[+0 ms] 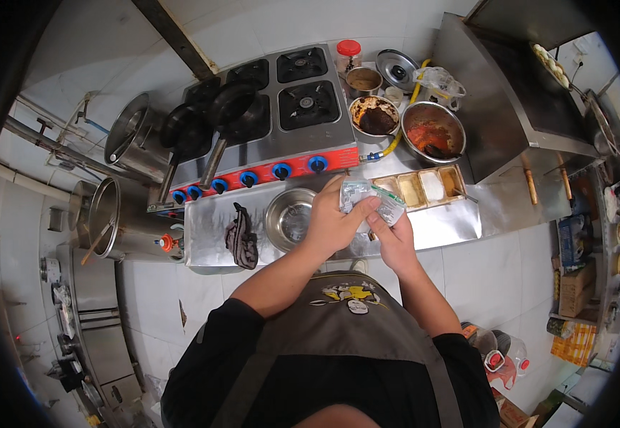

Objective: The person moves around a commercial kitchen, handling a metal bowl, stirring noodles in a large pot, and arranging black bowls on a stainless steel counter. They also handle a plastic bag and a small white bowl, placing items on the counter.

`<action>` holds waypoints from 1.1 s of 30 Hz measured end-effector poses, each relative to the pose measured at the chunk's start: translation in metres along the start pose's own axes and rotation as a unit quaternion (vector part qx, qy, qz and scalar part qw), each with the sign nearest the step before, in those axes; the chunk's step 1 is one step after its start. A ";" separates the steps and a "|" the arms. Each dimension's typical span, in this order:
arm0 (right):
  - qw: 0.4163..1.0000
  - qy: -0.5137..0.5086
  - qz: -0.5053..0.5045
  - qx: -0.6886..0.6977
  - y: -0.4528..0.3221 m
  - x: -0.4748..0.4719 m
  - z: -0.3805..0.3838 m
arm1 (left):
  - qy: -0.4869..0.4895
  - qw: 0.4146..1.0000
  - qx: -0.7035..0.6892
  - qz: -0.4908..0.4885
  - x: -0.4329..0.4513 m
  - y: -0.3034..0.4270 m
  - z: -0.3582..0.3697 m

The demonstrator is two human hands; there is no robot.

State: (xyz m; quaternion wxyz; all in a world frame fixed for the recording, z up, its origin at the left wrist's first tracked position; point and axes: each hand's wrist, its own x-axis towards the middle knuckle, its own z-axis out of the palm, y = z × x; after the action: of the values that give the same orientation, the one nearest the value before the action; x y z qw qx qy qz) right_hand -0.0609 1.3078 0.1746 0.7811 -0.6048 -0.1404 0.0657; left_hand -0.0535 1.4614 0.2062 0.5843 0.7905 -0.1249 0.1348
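Both of my hands grip a small white plastic packet (pixel 357 193) with green edging and printed writing. My left hand (pixel 337 211) has its thumb across the packet's front. My right hand (pixel 393 230) pinches the packet's lower right part. Below and left of the packet, a round steel basin (pixel 279 227) rests on the steel counter (pixel 205 230), partly hidden by my left forearm. A dark crumpled cloth (pixel 241 238) lies left of the basin. Just beyond my right hand is a seasoning tray (pixel 462 182) with several compartments of powders, one with a spoon handle sticking out.
A gas stove (pixel 259 155) with blue-ringed knobs carries two dark pans (pixel 232 104). Right of it stand a bowl of dark sauce (pixel 375 120), a steel pot with red residue (pixel 432 134) and a red-lidded jar (pixel 348 53). Tall stockpots (pixel 139 144) stand left. Plastic jugs (pixel 513 350) lie on the floor.
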 end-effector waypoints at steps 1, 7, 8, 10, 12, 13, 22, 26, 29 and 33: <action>1.000 -0.001 0.009 0.006 -0.002 -0.002 -0.002 | -0.001 1.000 0.014 0.016 -0.001 0.002 0.002; 1.000 -0.011 -0.015 0.015 -0.008 -0.015 -0.007 | -0.024 0.988 -0.145 -0.052 -0.006 0.013 0.011; 1.000 -0.006 -0.018 0.005 -0.008 -0.018 -0.005 | -0.024 0.993 -0.113 -0.033 -0.006 0.014 0.009; 1.000 -0.002 -0.013 -0.011 -0.006 -0.027 0.000 | -0.028 0.998 -0.048 0.024 -0.011 0.014 0.004; 0.999 0.011 -0.042 -0.020 -0.002 -0.040 0.007 | -0.054 0.997 -0.063 -0.009 -0.022 0.015 -0.003; 0.998 0.017 -0.053 -0.022 0.001 -0.048 0.011 | -0.064 0.995 -0.071 -0.017 -0.029 0.016 -0.006; 0.983 0.180 0.005 -0.042 0.012 -0.110 0.034 | -0.233 0.960 -0.153 -0.034 -0.073 0.017 -0.017; 0.961 0.269 -0.015 -0.066 0.001 -0.134 0.027 | -0.271 0.946 -0.176 -0.015 -0.073 0.032 0.009; 0.949 0.310 -0.046 -0.040 -0.006 -0.154 0.013 | -0.285 0.950 -0.117 0.049 -0.072 0.041 0.032; 0.934 0.356 -0.008 -0.033 -0.015 -0.183 -0.016 | -0.378 0.908 -0.164 -0.073 -0.083 0.052 0.071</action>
State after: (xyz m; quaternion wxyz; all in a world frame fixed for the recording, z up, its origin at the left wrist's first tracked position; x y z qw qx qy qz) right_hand -0.2310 1.2394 0.1595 0.7600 -0.6130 0.1398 -0.1647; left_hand -0.1447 1.3817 0.2029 0.6233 0.6821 -0.2984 -0.2391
